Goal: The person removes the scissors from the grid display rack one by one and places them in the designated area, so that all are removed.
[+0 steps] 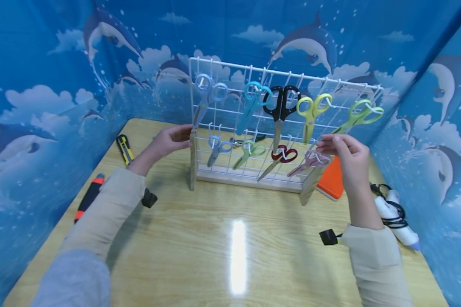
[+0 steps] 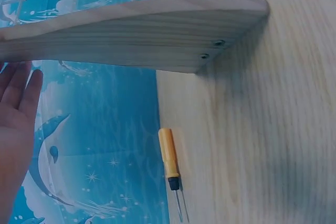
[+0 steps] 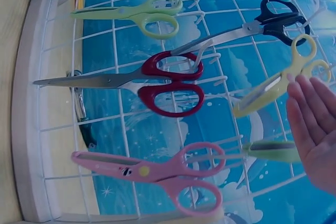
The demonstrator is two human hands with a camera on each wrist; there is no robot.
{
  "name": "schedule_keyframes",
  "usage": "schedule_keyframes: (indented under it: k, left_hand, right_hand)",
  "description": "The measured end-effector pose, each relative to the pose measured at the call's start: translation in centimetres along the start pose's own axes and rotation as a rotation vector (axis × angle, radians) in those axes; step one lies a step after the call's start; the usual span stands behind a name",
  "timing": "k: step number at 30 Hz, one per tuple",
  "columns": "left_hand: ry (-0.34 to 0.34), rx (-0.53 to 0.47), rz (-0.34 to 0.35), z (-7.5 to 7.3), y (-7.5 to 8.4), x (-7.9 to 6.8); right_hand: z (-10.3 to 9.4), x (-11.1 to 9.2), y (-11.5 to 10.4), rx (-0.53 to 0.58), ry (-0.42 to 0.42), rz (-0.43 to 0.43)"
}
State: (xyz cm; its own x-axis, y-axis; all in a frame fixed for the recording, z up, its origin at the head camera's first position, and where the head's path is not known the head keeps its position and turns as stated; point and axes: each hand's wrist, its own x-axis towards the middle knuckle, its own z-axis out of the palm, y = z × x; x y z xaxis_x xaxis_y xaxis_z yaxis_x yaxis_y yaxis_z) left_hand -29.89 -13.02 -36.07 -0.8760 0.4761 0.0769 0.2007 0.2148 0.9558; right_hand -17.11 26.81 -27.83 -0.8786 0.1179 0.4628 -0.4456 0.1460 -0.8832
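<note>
A white wire rack [image 1: 230, 64] with wooden sides stands on the table, with scissors hung on its hooks in two rows. On top are pale blue, teal, black scissors [image 1: 280, 104], yellow scissors [image 1: 311, 113] and green scissors [image 1: 359, 116]; below are blue, light green, red scissors [image 1: 284, 154] and pink scissors [image 1: 310, 161]. My left hand [image 1: 171, 140] is at the rack's left wooden side [image 2: 131, 38], its fingers straight against the panel in the left wrist view. Near the right side, my right hand [image 1: 347, 155] has extended fingers close to the green and pink scissors.
On the left lie a yellow-and-black utility knife [image 1: 125, 149] and a black-and-red tool [image 1: 90, 197]. An orange case [image 1: 331, 178] sits behind the right hand, beside a white device with a black cord [image 1: 397, 217]. A yellow-handled screwdriver [image 2: 168, 153] appears in the left wrist view. Dolphin-print curtains [image 1: 169, 25] enclose the table.
</note>
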Motion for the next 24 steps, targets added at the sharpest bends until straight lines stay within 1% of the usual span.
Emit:
schedule_keyframes:
  k: [2, 4, 6, 9, 10, 12, 14, 19, 22, 23, 24]
  left_hand:
    - [-0.006, 0.005, -0.023, 0.0, -0.4, 0.1]
    - [-0.012, 0.020, -0.040, 0.1, -0.8, 0.2]
    - [-0.012, 0.047, -0.054, 0.1, -1.2, 0.2]
    - [-0.015, 0.096, -0.085, 0.0, -1.8, 0.3]
    - [-0.019, 0.109, -0.095, 0.0, -1.9, 0.3]
    - [-0.025, 0.122, -0.115, 0.0, -2.3, 0.3]
    - [-0.028, 0.124, -0.117, 0.0, -2.5, 0.3]
    - [-0.025, 0.102, -0.120, 0.1, -2.6, 0.2]
    - [-0.020, 0.097, -0.135, 0.0, -2.5, 0.1]
    - [-0.017, 0.098, -0.137, 0.1, -2.4, 0.1]
    - [-0.015, 0.100, -0.137, 0.1, -2.4, 0.1]
  right_hand:
    - [0.4, 0.4, 0.0, 0.006, 0.029, -0.012]
    - [0.8, 0.6, 0.0, -0.062, 0.073, -0.029]
    - [1.2, 0.9, 0.0, -0.184, 0.126, -0.044]
    - [1.7, 1.2, 0.1, -0.424, 0.197, -0.045]
    - [1.8, 1.3, 0.2, -0.487, 0.210, -0.040]
    - [2.0, 1.6, 0.2, -0.561, 0.219, -0.034]
    - [2.1, 1.8, 0.3, -0.605, 0.213, -0.035]
    - [2.4, 2.4, 0.5, -0.661, 0.182, -0.027]
    - [2.6, 2.8, 0.5, -0.695, 0.164, 0.000]
    - [2.3, 3.2, 1.3, -0.692, 0.163, 0.006]
    - [2.4, 3.3, 1.2, -0.696, 0.158, 0.021]
